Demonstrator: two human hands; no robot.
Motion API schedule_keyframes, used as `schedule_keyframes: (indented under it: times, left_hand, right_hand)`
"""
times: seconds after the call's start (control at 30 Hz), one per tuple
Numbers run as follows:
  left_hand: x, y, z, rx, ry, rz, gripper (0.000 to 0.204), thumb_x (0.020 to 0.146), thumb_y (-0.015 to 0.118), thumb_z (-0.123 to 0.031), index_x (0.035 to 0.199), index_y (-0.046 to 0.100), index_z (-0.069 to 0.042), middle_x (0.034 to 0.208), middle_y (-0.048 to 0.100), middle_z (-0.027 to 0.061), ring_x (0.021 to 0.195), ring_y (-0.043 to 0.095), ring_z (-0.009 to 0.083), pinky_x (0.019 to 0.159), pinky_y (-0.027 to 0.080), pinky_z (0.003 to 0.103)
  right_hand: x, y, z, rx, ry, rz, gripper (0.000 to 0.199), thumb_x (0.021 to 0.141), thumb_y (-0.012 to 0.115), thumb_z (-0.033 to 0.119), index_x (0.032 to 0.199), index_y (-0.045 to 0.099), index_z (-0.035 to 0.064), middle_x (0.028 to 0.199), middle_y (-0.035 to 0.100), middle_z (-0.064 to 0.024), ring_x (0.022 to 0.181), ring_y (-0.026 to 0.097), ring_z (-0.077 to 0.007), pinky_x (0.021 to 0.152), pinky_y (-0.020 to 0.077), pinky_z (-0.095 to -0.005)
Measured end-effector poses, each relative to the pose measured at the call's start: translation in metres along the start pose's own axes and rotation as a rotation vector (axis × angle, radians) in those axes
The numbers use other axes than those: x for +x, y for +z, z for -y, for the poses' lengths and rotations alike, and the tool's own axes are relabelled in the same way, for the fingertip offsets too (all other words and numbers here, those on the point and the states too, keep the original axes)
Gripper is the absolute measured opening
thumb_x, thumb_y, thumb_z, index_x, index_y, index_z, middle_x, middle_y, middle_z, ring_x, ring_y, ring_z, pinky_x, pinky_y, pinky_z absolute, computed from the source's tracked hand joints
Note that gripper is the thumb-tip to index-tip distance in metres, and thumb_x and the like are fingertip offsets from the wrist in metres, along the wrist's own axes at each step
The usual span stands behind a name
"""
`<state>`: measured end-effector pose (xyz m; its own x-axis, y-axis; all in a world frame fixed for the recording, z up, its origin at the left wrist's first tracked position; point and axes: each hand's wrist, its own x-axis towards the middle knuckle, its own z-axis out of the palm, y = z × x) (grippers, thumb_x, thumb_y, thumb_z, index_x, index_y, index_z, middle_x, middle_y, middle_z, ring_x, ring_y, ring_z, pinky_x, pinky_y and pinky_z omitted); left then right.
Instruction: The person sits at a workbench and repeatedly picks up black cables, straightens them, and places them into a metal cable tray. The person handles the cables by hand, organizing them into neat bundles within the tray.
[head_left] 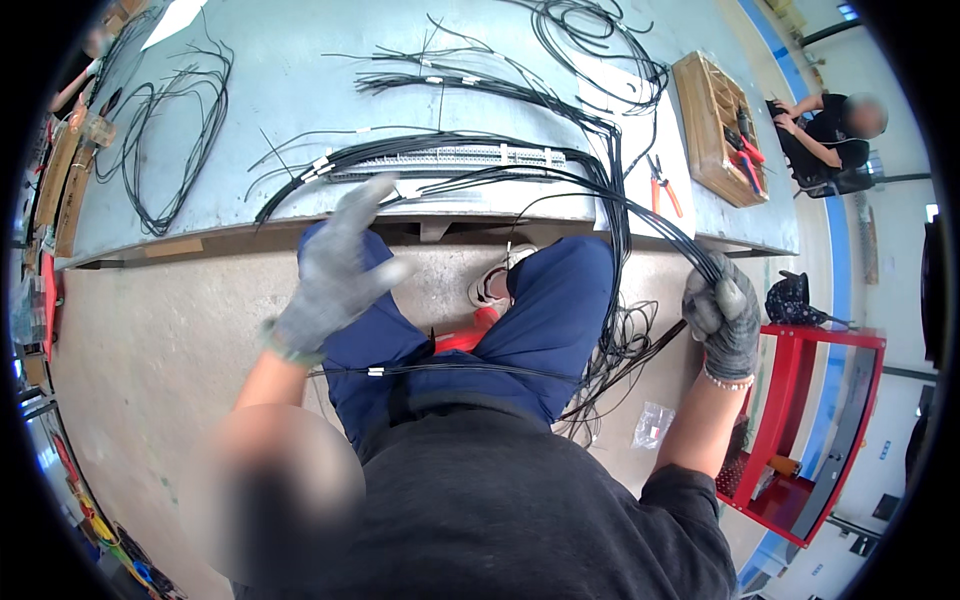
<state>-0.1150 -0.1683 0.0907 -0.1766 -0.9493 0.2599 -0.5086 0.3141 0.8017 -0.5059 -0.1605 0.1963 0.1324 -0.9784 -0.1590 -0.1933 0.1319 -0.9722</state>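
Note:
My right hand point(725, 318), in a grey glove, is closed around a bundle of black cables point(682, 243) to the right of my lap. The bundle reaches back over the table edge, and loose ends trail below the hand. My left hand point(343, 270), also gloved, hovers over my left knee by the table's front edge, its fingers spread and holding nothing. Just beyond it lies a thicker black cable bundle point(300, 182) with white labels, beside a grey terminal strip point(450, 157). One thin labelled cable point(470, 368) crosses my lap.
The table point(275, 75) carries cable coils point(205, 125) and orange-handled pliers point(663, 190). A wooden box point(705, 130) with tools stands at its right. More cables point(625, 345) hang toward the floor. A red cart point(790, 420) is at right; another person point(835, 130) sits beyond.

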Motion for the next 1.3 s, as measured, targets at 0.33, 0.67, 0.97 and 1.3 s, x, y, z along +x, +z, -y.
schedule_keyframes:
  times: [0.33, 0.67, 0.97, 1.3]
  left_hand:
    - [0.129, 0.098, -0.060, 0.166, 0.273, 0.704, 0.054, 0.080, 0.066, -0.044, 0.123, 0.057, -0.011, 0.109, 0.065, 0.0122, 0.107, 0.060, 0.0259, 0.091, 0.046, 0.041]
    - [0.118, -0.008, 0.013, -0.390, -0.346, 0.965, 0.024, 0.092, 0.055, -0.022, 0.098, 0.062, 0.000, 0.075, 0.063, 0.0055, 0.071, 0.058, 0.0130, 0.069, 0.049, 0.028]
    - [0.055, -0.012, 0.026, -0.917, -0.549, 0.903, 0.035, 0.084, 0.064, -0.015, 0.114, 0.054, 0.001, 0.088, 0.063, 0.0092, 0.082, 0.064, 0.0189, 0.071, 0.053, 0.028]
    - [0.048, -0.012, 0.004, -0.868, -0.402, 0.863, 0.048, 0.081, 0.068, -0.015, 0.122, 0.052, 0.003, 0.098, 0.065, 0.0110, 0.094, 0.063, 0.0178, 0.079, 0.052, 0.028]
  right_hand:
    - [-0.029, -0.020, 0.011, 0.122, -0.253, 0.314, 0.057, 0.082, 0.064, 0.052, 0.082, 0.059, -0.0054, 0.047, 0.044, 0.0012, 0.033, 0.029, -0.0050, 0.032, 0.0216, -0.0228]
    - [-0.009, -0.099, -0.026, 0.683, -0.221, 0.125, 0.034, 0.099, 0.043, 0.027, 0.096, 0.055, -0.0040, 0.041, 0.024, 0.0085, 0.030, 0.016, -0.0035, 0.028, 0.0197, -0.0196]
    - [0.027, -0.116, -0.068, 0.644, -0.042, 0.178, 0.039, 0.099, 0.043, 0.031, 0.100, 0.058, -0.0050, 0.043, 0.025, 0.0075, 0.032, 0.019, -0.0049, 0.029, 0.0219, -0.0212]
    - [0.041, -0.133, -0.107, 0.660, 0.130, 0.133, 0.036, 0.099, 0.043, 0.033, 0.095, 0.059, 0.0002, 0.044, 0.024, 0.0086, 0.033, 0.018, -0.0048, 0.030, 0.0216, -0.0216]
